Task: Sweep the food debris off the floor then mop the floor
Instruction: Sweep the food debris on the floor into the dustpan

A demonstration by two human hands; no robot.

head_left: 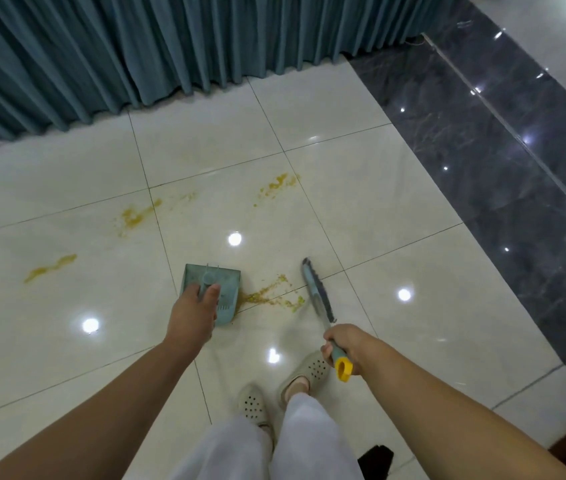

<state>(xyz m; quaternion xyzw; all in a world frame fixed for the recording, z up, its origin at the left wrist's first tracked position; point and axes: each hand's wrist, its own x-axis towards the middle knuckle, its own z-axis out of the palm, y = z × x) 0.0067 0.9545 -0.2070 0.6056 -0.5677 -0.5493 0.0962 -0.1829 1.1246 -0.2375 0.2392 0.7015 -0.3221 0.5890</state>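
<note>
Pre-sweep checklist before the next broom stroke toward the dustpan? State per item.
1. Right hand grips the broom handle: ok.
2. Left hand holds the dustpan at its handle: ok.
3. Debris pile lies between broom head and dustpan mouth: ok.
4. Dustpan lip flat on the floor: cannot tell.
5. Feet clear of the sweep path, both behind the tools: ok.
6. All debris gathered: not ok; yellow patches remain at and.
</note>
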